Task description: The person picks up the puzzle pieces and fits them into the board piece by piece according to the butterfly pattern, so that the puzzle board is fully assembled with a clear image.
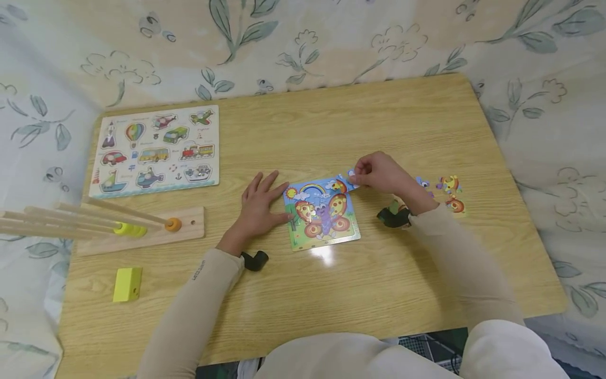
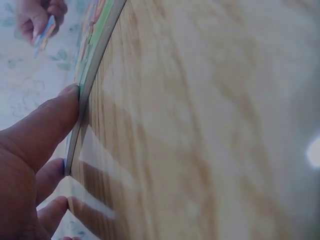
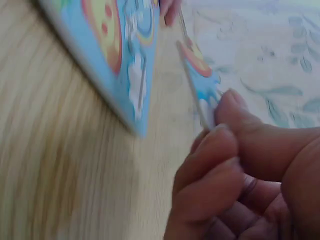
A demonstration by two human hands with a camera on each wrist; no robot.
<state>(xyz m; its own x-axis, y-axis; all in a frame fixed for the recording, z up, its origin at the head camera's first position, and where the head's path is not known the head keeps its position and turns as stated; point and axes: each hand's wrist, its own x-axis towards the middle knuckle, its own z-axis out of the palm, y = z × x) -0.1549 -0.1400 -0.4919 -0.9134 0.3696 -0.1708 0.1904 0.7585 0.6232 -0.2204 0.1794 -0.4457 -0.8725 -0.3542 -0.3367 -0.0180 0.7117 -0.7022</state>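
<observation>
A square butterfly jigsaw puzzle (image 1: 326, 231) lies on the wooden table in front of the person. With fingers spread, the left hand (image 1: 258, 210) touches its left side, thumb and fingertips at the edge; the left wrist view has the thumb (image 2: 55, 117) against that edge. Over the puzzle's top right corner, the right hand (image 1: 383, 176) pinches a jigsaw piece (image 3: 197, 65) between thumb and fingers. Blue with an orange-red patch, the piece stands tilted and apart from the puzzle in the right wrist view. Several loose pieces (image 1: 450, 183) lie right of it, partly hidden by the right forearm.
A vehicle peg puzzle (image 1: 175, 171) lies at the back left. In front of it is a wooden stand (image 1: 193, 220) with tall rods, an orange bead (image 1: 173, 225) and yellow beads (image 1: 130, 229). A yellow block (image 1: 127, 284) sits nearer the person. Patterned cloth (image 1: 303, 47) hangs behind the table.
</observation>
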